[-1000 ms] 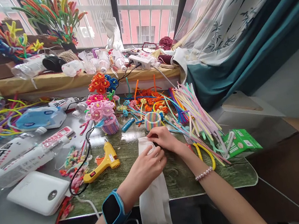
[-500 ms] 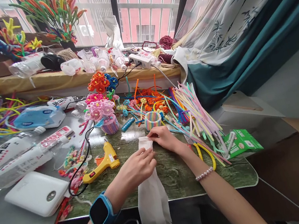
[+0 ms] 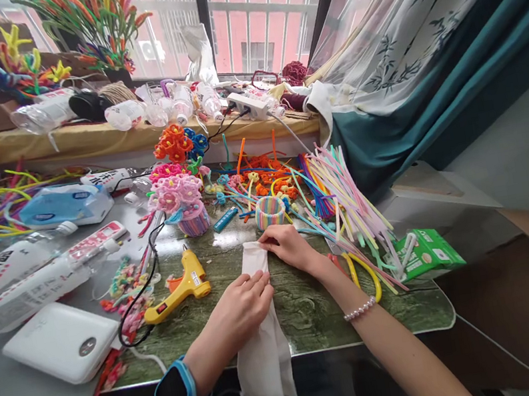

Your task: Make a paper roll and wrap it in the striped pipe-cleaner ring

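Observation:
A thin white tissue-like sheet (image 3: 253,257), folded into a long strip, lies on the green wood-patterned table and hangs over its front edge. My left hand (image 3: 249,302) rests flat across the strip, fingers extended and pressing it down. At the strip's far right corner, my right hand (image 3: 285,245) pinches the edge between thumb and forefinger. Just beyond that hand stands a small striped pastel ring-shaped cup (image 3: 269,212). A yellow hot glue gun (image 3: 185,285) lies left of the sheet. Yellow-handled scissors (image 3: 364,272) lie partly behind my right forearm.
Pipe-cleaner flowers (image 3: 176,192) stand in a striped pot behind the glue gun. Bundled pastel stems (image 3: 354,203) and a green packet (image 3: 433,251) lie at right. Plastic bottles (image 3: 31,291), a white power bank (image 3: 63,343) and a blue wipes pack (image 3: 65,205) crowd the left.
My left hand has slid slightly toward me along the sheet, showing more of its upper part. The hanging end has shifted a little left. My right hand keeps its pinch.

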Demonstrator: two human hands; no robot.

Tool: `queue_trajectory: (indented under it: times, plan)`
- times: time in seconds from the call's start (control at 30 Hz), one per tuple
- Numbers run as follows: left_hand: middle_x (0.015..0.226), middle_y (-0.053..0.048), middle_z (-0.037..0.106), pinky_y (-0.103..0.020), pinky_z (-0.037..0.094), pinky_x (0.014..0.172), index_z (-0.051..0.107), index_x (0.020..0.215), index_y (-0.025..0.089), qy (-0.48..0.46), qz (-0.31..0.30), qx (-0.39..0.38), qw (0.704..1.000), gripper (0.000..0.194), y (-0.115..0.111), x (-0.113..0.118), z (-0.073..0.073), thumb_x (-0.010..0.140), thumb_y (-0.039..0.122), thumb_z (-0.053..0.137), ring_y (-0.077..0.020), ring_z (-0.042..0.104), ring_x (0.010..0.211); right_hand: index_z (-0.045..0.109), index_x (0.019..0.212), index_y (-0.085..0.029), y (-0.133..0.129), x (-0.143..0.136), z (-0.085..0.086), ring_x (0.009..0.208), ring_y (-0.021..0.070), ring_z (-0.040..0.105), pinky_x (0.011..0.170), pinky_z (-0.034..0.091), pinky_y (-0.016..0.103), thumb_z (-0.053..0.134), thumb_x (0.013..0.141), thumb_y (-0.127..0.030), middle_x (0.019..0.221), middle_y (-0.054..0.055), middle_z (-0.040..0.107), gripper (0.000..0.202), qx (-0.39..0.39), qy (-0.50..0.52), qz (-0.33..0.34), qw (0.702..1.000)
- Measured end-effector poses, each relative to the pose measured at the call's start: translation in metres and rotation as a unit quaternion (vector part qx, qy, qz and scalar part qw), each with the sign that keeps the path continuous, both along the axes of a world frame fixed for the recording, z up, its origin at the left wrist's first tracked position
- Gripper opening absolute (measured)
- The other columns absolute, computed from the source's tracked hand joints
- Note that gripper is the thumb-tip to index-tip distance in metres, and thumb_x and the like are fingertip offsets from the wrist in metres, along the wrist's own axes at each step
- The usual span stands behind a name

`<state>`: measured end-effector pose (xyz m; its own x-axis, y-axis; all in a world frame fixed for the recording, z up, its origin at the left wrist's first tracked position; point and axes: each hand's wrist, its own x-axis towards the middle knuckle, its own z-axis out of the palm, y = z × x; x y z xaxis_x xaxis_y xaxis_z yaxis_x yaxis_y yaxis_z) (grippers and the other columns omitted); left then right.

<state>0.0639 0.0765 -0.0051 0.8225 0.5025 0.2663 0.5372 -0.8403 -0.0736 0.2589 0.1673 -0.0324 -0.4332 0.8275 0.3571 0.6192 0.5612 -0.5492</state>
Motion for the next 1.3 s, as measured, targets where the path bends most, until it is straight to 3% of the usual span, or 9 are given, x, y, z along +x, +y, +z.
queue_trajectory:
  times: [0.1, 0.2, 0.3, 0.4, 0.5, 0.6, 0.87, 1.1, 1.3]
  plan:
    - [0.098, -0.011, 0.074, -0.032, 0.053, 0.079, 0.059, 0.101, 0.012, -0.002, 0.031, -0.028, 0.999, 0.020, 0.001, 0.002, 0.006, 0.089, 0.002, 0.047, -0.0204, 0.071, 0.089, 0.069, 0.087, -0.018, -0.003, 0.001, 0.002, 0.082, 0.0179, 0.067, 0.073, 0.048, 0.027, 0.064, 0.090, -0.013, 0.087, 0.005, 0.071, 0.008, 0.016, -0.032, 0.008, 0.999]
    - [0.074, -0.003, 0.068, -0.033, 0.051, 0.064, 0.058, 0.098, 0.014, -0.005, 0.088, -0.034, 0.996, 0.015, 0.002, 0.009, 0.009, 0.099, 0.018, 0.043, -0.0199, 0.067, 0.064, 0.067, 0.087, -0.018, -0.005, 0.001, 0.003, 0.084, 0.0178, 0.065, 0.071, 0.045, 0.026, 0.063, 0.091, -0.014, 0.088, 0.005, 0.069, 0.007, 0.033, -0.066, 0.012, 0.997]
    - [0.066, -0.002, 0.063, -0.034, 0.051, 0.064, 0.058, 0.084, 0.016, -0.002, 0.128, -0.026, 0.991, 0.025, 0.003, 0.019, 0.007, 0.101, 0.023, 0.042, -0.0212, 0.065, 0.063, 0.064, 0.084, -0.019, -0.006, 0.001, 0.003, 0.080, 0.0170, 0.063, 0.068, 0.041, 0.026, 0.062, 0.093, -0.016, 0.085, 0.004, 0.066, 0.010, 0.051, -0.097, 0.012, 0.994]
    - [0.077, -0.006, 0.067, -0.036, 0.054, 0.075, 0.060, 0.078, 0.015, 0.013, 0.129, -0.013, 0.992, 0.024, 0.005, 0.027, 0.003, 0.095, 0.010, 0.044, -0.0219, 0.066, 0.076, 0.062, 0.080, -0.019, -0.006, -0.001, 0.003, 0.076, 0.0165, 0.060, 0.065, 0.038, 0.026, 0.058, 0.095, -0.016, 0.081, 0.003, 0.063, 0.017, 0.068, -0.124, 0.013, 0.990]
    - [0.109, -0.016, 0.069, -0.040, 0.051, 0.095, 0.066, 0.101, 0.008, 0.026, 0.120, 0.009, 0.992, 0.026, 0.007, 0.029, -0.001, 0.092, 0.003, 0.042, -0.0262, 0.065, 0.107, 0.062, 0.079, -0.019, -0.007, -0.002, 0.002, 0.076, 0.0163, 0.058, 0.065, 0.036, 0.026, 0.055, 0.097, -0.015, 0.081, 0.004, 0.062, 0.019, 0.082, -0.145, 0.014, 0.986]
    - [0.134, -0.022, 0.060, -0.040, 0.045, 0.108, 0.058, 0.126, 0.002, 0.033, 0.118, 0.024, 0.992, 0.039, 0.006, 0.027, -0.007, 0.092, 0.003, 0.038, -0.0264, 0.054, 0.130, 0.061, 0.079, -0.019, -0.008, -0.002, 0.003, 0.076, 0.0159, 0.057, 0.065, 0.036, 0.026, 0.054, 0.097, -0.016, 0.082, 0.004, 0.061, 0.019, 0.091, -0.160, 0.013, 0.983]
    - [0.137, -0.027, 0.057, -0.043, 0.049, 0.105, 0.054, 0.132, -0.004, 0.040, 0.183, 0.052, 0.981, 0.044, 0.000, 0.027, -0.027, 0.092, 0.005, 0.039, -0.0308, 0.058, 0.127, 0.062, 0.082, -0.019, -0.010, -0.006, 0.006, 0.076, 0.0165, 0.057, 0.062, 0.034, 0.027, 0.052, 0.098, -0.018, 0.083, 0.005, 0.061, 0.019, 0.097, -0.186, 0.005, 0.978]
    - [0.134, -0.028, 0.059, -0.043, 0.050, 0.105, 0.055, 0.131, -0.006, 0.046, 0.181, 0.061, 0.981, 0.044, -0.001, 0.027, -0.026, 0.090, 0.004, 0.040, -0.0320, 0.059, 0.126, 0.064, 0.080, -0.018, -0.023, -0.010, 0.013, 0.079, 0.0172, 0.057, 0.063, 0.037, 0.027, 0.056, 0.095, -0.011, 0.085, 0.006, 0.062, 0.019, 0.073, -0.171, 0.021, 0.982]
    - [0.132, -0.029, 0.060, -0.043, 0.051, 0.104, 0.059, 0.126, -0.005, 0.045, 0.174, 0.060, 0.982, 0.043, -0.002, 0.027, -0.026, 0.088, 0.002, 0.040, -0.0319, 0.061, 0.123, 0.068, 0.078, -0.018, -0.029, -0.008, 0.017, 0.076, 0.0152, 0.059, 0.067, 0.042, 0.026, 0.060, 0.094, -0.021, 0.084, 0.004, 0.063, 0.018, 0.020, -0.094, -0.002, 0.995]
